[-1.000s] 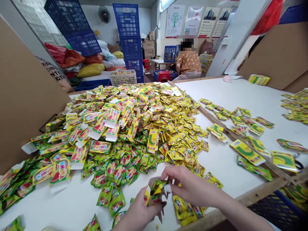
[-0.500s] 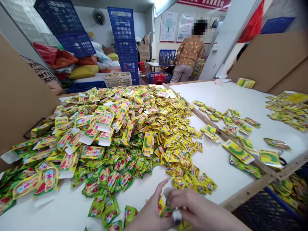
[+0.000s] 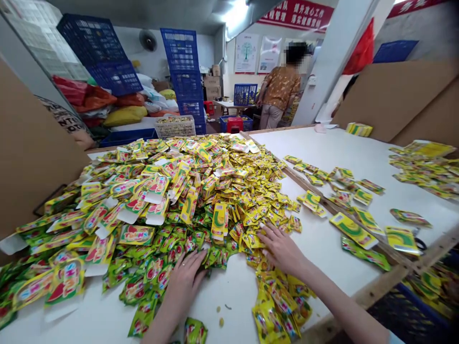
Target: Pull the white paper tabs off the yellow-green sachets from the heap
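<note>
The left hand (image 3: 184, 279) is resting at 11 o'clock on the heap's near edge, and the right hand (image 3: 281, 249) is reaching its edge at 1 o'clock. Both are lying open, fingers spread, well apart and gripping nothing. The big heap of packets (image 3: 172, 200) is covering most of the white table (image 3: 236, 282) at 12 o'clock, while a smaller scatter of flat packets (image 3: 353, 230) is lying at 2 o'clock beyond a wooden strip (image 3: 308, 186). The glossy, puffy plastic is catching the light, with white card tabs sticking out.
</note>
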Available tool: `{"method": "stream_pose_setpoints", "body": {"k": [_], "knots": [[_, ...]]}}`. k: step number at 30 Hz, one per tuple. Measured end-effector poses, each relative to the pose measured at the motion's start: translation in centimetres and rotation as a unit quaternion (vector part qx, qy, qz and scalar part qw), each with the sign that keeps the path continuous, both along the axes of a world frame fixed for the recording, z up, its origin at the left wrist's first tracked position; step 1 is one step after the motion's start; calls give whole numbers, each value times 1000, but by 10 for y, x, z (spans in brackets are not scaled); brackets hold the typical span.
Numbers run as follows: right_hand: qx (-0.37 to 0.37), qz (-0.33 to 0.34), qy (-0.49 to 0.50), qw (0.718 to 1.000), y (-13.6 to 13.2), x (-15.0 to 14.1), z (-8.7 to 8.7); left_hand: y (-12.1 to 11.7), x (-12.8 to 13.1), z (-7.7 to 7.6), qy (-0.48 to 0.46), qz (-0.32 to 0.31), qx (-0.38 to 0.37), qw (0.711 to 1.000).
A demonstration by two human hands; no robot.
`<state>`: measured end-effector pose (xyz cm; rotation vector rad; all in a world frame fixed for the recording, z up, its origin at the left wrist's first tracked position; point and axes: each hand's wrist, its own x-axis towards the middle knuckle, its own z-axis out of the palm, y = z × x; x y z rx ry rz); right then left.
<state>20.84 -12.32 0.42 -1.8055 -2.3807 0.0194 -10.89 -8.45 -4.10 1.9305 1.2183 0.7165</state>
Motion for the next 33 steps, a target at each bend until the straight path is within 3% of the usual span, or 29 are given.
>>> {"method": "stream_pose_setpoints", "body": {"k": [3,7,10,13,17,21,24,27,33], "knots": [[11,-2,17,1000,5,-4,-6,-6,-3,12,-67,42,-41,996],[44,-21,111,993,5,4,6,-10,-2,23,-119,72,-78,987],[24,-14,125,992,1,-2,4,-14,-3,28,-189,133,-133,964],[-24,-11,122,992,0,-8,-10,-18,-4,32,-255,191,-206,925],[-26,-30,255,966,7,-5,-21,-20,-2,38,-310,228,-285,878],[-17,-47,338,940,11,-3,-10,-23,4,49,-433,242,-384,779],[-10,-100,421,901,9,-11,2,-29,8,55,-471,224,-418,744],[-38,-140,521,841,5,-25,9,-38,12,56,-487,242,-427,722],[-141,-151,664,719,-10,-85,18,-45,27,65,-598,146,-477,627]]}}
